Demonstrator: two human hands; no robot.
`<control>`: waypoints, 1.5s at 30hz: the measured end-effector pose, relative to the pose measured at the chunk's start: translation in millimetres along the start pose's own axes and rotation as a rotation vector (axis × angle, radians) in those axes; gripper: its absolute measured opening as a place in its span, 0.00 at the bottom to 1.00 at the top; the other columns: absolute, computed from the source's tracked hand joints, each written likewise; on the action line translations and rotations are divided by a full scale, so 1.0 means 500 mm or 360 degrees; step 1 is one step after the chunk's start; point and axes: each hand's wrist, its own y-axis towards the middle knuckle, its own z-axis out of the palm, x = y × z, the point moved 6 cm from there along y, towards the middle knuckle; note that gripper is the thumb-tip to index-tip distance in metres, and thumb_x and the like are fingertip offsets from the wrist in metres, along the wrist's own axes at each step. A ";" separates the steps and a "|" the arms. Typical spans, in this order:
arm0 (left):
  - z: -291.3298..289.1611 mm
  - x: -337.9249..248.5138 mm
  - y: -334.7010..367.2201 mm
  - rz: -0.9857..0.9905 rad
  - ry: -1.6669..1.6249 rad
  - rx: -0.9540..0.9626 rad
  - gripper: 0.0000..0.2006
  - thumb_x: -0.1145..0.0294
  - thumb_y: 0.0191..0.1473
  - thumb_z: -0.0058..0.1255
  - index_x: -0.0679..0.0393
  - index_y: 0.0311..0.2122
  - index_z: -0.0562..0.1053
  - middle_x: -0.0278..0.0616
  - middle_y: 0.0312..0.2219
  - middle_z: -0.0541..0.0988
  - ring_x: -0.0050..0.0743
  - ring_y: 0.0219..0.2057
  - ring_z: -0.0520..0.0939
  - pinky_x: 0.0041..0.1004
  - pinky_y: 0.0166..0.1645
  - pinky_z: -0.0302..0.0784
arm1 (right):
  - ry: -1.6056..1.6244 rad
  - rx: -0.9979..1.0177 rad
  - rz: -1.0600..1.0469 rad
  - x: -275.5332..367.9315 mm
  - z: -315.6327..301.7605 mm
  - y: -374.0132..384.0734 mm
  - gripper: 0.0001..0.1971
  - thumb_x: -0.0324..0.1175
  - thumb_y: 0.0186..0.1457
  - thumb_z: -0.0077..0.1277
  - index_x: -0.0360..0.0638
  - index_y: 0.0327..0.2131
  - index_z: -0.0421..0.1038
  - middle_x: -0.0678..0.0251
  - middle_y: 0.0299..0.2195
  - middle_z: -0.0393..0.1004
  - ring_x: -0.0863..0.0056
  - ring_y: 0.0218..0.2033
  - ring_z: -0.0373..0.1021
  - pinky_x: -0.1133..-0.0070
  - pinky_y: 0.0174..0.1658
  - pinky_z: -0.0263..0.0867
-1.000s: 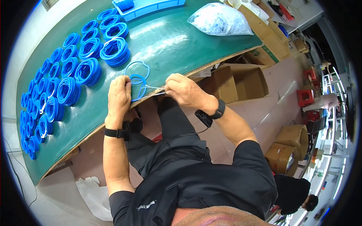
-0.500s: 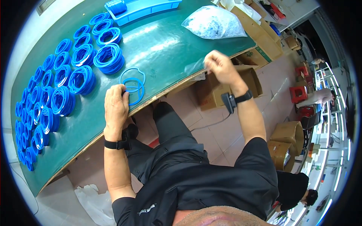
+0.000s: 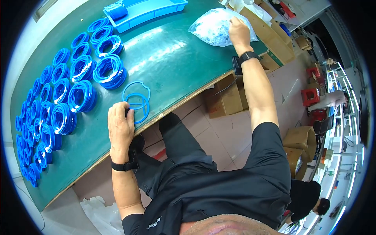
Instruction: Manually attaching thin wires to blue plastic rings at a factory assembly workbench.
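Observation:
Two loose blue rings (image 3: 137, 96) of thin tubing or cord overlap near the table's front edge. My left hand (image 3: 120, 124) rests beside them, its fingers closed on the near side of one ring; the fingertips are partly hidden. At the far right, a clear plastic bag (image 3: 211, 29) bulges with small whitish and bluish pieces. My right hand (image 3: 239, 34) is over the bag's right part, fingers curled together against the film. Whether it also holds a piece of the contents is hidden. Several stacks of blue coils (image 3: 110, 71) stand in rows left of my left hand.
A blue tray (image 3: 152, 15) with a blue spool (image 3: 116, 11) stands at the back of the green table (image 3: 164, 64). Cardboard boxes (image 3: 223, 100) sit below and beyond the table's right end. Another person (image 3: 307, 197) is at the lower right, near lit shelves.
My right hand has moved up and away from the table's front edge onto the plastic bag. My left hand stays by the rings. The view has shifted slightly.

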 end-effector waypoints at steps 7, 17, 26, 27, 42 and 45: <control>0.001 0.000 0.001 -0.0039 0.0036 0.0012 0.13 0.80 0.57 0.64 0.60 0.45 0.75 0.49 0.40 0.80 0.54 0.44 0.80 0.45 0.50 0.76 | -0.0311 0.0586 -0.0183 0.035 0.084 -0.010 0.10 0.28 0.63 0.48 0.45 0.42 0.80 0.50 0.46 0.82 0.41 0.45 0.79 0.54 0.51 0.76; 0.001 -0.003 0.004 -0.0035 0.0027 0.0010 0.13 0.79 0.57 0.64 0.61 0.45 0.75 0.48 0.40 0.79 0.53 0.44 0.80 0.44 0.51 0.76 | -0.0152 0.0981 0.0114 -0.010 0.115 -0.005 0.15 0.29 0.64 0.48 0.42 0.49 0.82 0.43 0.51 0.82 0.43 0.55 0.77 0.58 0.61 0.73; -0.001 0.010 -0.012 0.0000 0.0023 0.0009 0.12 0.76 0.59 0.63 0.61 0.46 0.75 0.49 0.40 0.79 0.55 0.45 0.79 0.45 0.52 0.75 | 0.0168 0.0441 0.0159 -0.011 0.033 -0.010 0.18 0.29 0.65 0.47 0.44 0.53 0.81 0.46 0.50 0.83 0.44 0.53 0.78 0.57 0.57 0.74; -0.002 0.012 -0.011 -0.0035 0.0050 0.0014 0.12 0.76 0.59 0.63 0.61 0.46 0.75 0.49 0.40 0.79 0.55 0.45 0.79 0.45 0.52 0.75 | 0.0082 0.0354 0.0058 -0.009 0.005 -0.006 0.18 0.29 0.65 0.46 0.44 0.53 0.81 0.48 0.49 0.84 0.44 0.52 0.79 0.56 0.56 0.74; -0.049 -0.006 -0.057 0.0159 0.0055 0.0027 0.14 0.68 0.52 0.72 0.58 0.41 0.80 0.46 0.45 0.83 0.53 0.51 0.81 0.45 0.55 0.77 | 0.1272 0.0402 -0.0744 0.538 -0.110 -0.337 0.10 0.28 0.60 0.64 0.43 0.46 0.83 0.61 0.44 0.84 0.61 0.46 0.80 0.68 0.49 0.77; -0.071 0.016 -0.075 0.0123 0.0091 0.0027 0.15 0.68 0.51 0.72 0.58 0.41 0.80 0.45 0.46 0.83 0.53 0.52 0.81 0.45 0.55 0.78 | 0.1421 0.0600 -0.0933 0.608 -0.111 -0.376 0.11 0.28 0.56 0.67 0.41 0.44 0.83 0.62 0.45 0.84 0.59 0.50 0.78 0.66 0.54 0.76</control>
